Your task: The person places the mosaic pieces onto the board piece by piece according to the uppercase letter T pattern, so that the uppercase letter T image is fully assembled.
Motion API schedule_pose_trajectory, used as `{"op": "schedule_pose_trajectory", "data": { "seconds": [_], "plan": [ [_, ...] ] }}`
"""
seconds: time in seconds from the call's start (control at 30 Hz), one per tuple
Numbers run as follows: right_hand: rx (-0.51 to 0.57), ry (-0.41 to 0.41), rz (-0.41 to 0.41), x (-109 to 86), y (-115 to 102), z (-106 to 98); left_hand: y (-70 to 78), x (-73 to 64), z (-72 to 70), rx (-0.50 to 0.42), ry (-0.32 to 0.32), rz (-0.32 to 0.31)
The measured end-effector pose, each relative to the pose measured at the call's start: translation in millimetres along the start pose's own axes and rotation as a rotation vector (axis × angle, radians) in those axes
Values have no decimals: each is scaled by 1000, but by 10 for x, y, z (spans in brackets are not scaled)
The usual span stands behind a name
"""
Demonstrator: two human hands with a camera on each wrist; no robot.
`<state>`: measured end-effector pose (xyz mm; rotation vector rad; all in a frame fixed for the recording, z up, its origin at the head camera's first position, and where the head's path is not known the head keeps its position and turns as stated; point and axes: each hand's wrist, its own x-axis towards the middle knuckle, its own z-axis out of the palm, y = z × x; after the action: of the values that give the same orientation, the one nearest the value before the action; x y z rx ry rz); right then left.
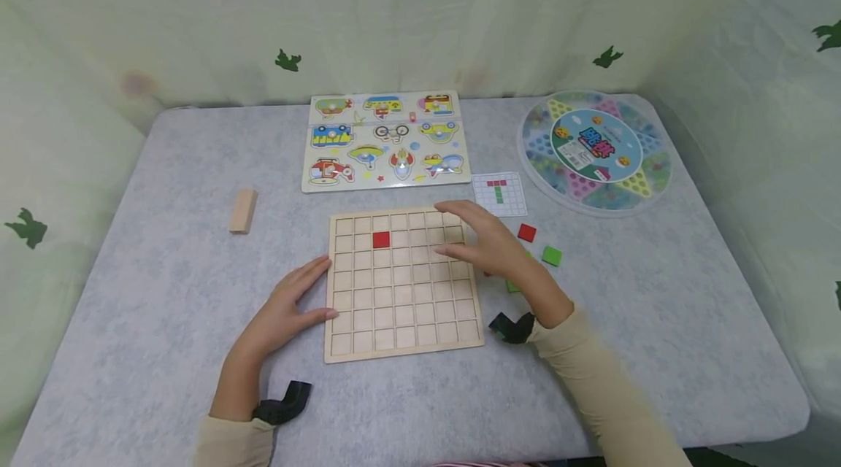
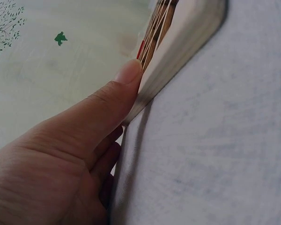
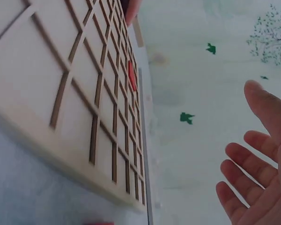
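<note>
A wooden grid board point(image 1: 403, 354) lies on the table, with one red square tile point(image 1: 381, 239) in a cell of its second row. My left hand point(image 1: 282, 314) rests along the board's left edge, fingertips against the side and thumb on the rim. In the left wrist view the thumb point(image 2: 126, 75) lies nearly straight on the frame. Above the upper right part of the board is my right hand point(image 1: 489, 241), thumb and fingers spread with nothing between them. The right wrist view shows this hand point(image 3: 262, 173) with its fingers apart, the red tile beyond.
A red tile point(image 1: 527, 233) and a green tile point(image 1: 552, 256) lie right of the board, others partly hidden under my right arm. Behind are a pattern card point(image 1: 515, 204), a vehicle puzzle point(image 1: 388, 186) and a round game box point(image 1: 596, 146). A wooden block point(image 1: 243, 211) lies left.
</note>
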<state>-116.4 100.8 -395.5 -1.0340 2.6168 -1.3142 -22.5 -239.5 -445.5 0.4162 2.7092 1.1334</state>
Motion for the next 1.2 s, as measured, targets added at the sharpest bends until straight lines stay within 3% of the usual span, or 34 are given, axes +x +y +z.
{"op": "schedule_pose_trajectory", "data": {
  "seconds": [0.23, 0.57, 0.8, 1.03, 1.2],
  "plan": [
    [-78, 10, 38, -355, 131, -165, 5, 1, -6, 4, -3, -11],
    [-69, -52, 126, -667, 392, -125, 1, 0, -10, 11, -6, -17],
    [-51, -84, 209, -741, 493, -100, 12, -4, -12, 6, -10, -14],
    [-53, -84, 192, -741, 520, -102, 11, 1, -10, 5, -8, -14],
    [-36, -75, 231, -681, 479, -120, 19, 1, -16, 0, -10, -16]
  ]
}}
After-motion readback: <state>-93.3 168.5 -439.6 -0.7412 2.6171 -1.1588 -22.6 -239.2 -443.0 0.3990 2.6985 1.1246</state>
